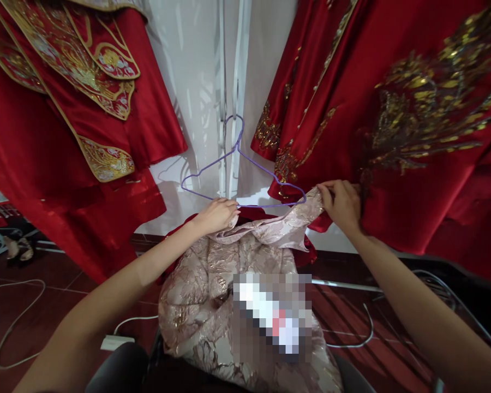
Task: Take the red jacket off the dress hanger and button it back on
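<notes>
A pale pink brocade dress (188, 278) with a gold metallic pattern lies bunched over my lap. My left hand (219, 215) is closed on its upper edge, near the lower bar of a purple hanger (208, 166). Farther right, my right hand (341, 204) pinches the end of the dress's top band between thumb and fingers, pulling it out sideways and up. The hanger hangs from a white metal post, and its right corner meets the raised band; I cannot tell whether they touch. A blurred-out patch hides part of the dress's lower front.
Red embroidered garments hang on the left (155, 114) and right (393, 207). Behind the hanger stands the white post (243, 49). A white cable (18, 286) runs over the dark red floor to a power strip (117, 342). Shoes (20, 248) sit at far left.
</notes>
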The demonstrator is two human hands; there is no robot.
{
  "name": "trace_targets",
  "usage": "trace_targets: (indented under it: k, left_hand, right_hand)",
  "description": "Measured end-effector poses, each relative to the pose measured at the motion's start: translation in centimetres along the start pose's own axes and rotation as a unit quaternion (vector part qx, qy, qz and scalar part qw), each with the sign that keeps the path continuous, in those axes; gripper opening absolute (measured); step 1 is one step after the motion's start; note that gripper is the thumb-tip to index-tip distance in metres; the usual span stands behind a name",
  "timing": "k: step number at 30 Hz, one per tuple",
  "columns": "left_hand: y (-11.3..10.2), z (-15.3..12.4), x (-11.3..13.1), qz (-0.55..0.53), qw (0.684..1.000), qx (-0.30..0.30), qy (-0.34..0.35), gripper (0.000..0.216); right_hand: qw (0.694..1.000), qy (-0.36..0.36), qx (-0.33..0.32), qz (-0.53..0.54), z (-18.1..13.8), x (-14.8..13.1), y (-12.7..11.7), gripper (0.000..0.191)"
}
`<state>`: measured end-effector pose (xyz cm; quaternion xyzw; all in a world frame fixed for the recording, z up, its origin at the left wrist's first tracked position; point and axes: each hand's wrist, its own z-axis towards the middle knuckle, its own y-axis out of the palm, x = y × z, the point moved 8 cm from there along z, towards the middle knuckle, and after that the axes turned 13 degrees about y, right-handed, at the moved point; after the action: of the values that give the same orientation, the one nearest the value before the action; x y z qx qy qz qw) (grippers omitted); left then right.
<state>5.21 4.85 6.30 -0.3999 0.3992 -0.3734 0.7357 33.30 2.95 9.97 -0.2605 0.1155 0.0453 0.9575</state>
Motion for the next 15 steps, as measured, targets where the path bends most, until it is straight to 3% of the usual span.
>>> trace_targets:
  k: [9,15]
  left_hand:
    - [0.3,-0.3,-0.4,-0.007,1.0,-0.005,0.016,0.036]
    - [-0.8,-1.3,-0.5,-0.061,0.997,0.039,0.001,0.037]
  right_hand:
    - [1.0,-0.005,0.022,0.015,-0.5,-0.4,-1.3,0.021]
    - [0.999,-0.012,-0.01,-0.029,0.6,-1.0,0.0,0.022]
